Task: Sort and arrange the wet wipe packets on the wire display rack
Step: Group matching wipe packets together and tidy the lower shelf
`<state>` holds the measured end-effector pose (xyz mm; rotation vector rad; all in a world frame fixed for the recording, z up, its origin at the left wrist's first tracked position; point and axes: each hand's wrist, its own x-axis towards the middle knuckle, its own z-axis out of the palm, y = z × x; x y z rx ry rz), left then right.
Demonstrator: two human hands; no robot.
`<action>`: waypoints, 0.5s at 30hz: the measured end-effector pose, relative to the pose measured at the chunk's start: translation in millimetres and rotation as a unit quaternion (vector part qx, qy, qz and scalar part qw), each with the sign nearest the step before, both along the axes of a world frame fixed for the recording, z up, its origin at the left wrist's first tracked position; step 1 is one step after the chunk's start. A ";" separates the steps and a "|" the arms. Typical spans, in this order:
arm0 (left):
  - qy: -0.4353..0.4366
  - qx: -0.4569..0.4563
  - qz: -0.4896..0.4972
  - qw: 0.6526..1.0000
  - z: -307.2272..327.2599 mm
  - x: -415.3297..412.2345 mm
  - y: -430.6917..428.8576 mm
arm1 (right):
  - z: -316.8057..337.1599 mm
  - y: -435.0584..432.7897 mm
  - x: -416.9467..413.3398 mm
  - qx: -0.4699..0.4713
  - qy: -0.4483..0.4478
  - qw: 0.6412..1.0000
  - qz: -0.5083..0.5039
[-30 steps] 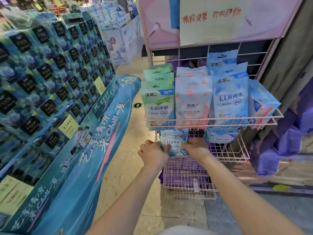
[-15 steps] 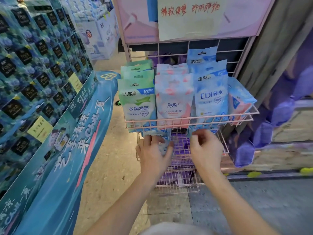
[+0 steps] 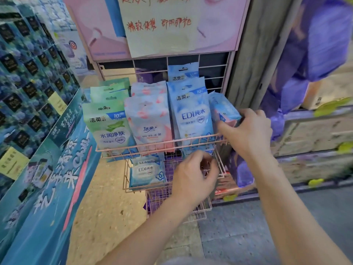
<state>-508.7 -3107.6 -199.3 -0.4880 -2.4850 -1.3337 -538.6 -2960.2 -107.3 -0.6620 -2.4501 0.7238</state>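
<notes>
- Landmark for all of this is the top basket (image 3: 152, 145) of the pink wire rack (image 3: 214, 66) on my feed.
- Left end of the top basket: green packets (image 3: 110, 129), three that I can count, lined up front to back.
- Middle of it: pink packets (image 3: 149, 119), two showing.
- Right of middle: blue EDI packets (image 3: 193, 119), three, and the back one sticks up highest.
- Far right end: one blue-and-pink packet (image 3: 223, 109), tilted. The right hand (image 3: 250, 131) has its grip closed on it, thumb on the front face and fingers wrapped round the right edge.
- Just below the top basket: the second basket (image 3: 126, 180), with two flat EDI packs (image 3: 146, 173) at its left end.
- The left hand (image 3: 193, 178) hangs under the top basket's front rail with its fingers curled. Honestly can't tell if that grip has anything in it.
- Further below: a third basket (image 3: 198, 215) with purple packs (image 3: 152, 194), too blurry to count.
</notes>
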 end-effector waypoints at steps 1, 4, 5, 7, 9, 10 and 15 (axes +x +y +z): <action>-0.003 0.012 0.005 1.000 5.2 0.8 4.1 | 1.1 2.0 -3.0 -0.005 0.015 1.000 -0.001; -0.006 0.053 0.015 0.998 17.3 0.6 12.4 | 2.7 3.3 -6.1 -0.083 0.119 0.989 0.001; -0.007 0.070 0.018 0.997 20.8 0.6 14.6 | 3.5 4.5 -5.2 -0.128 0.151 0.980 0.005; -0.005 0.097 0.022 0.995 27.9 2.7 19.4 | 11.1 8.8 1.2 -0.248 0.218 0.944 0.023; -0.008 0.119 0.022 0.993 34.5 6.0 26.5 | 23.6 20.2 9.3 -0.374 0.283 0.882 0.050; -0.014 0.131 0.021 0.991 38.2 7.6 30.8 | 30.3 27.4 13.6 -0.420 0.297 0.855 0.064; -0.067 0.238 -0.002 0.969 53.6 16.2 57.4 | 33.7 65.7 35.4 -0.589 0.212 0.765 0.152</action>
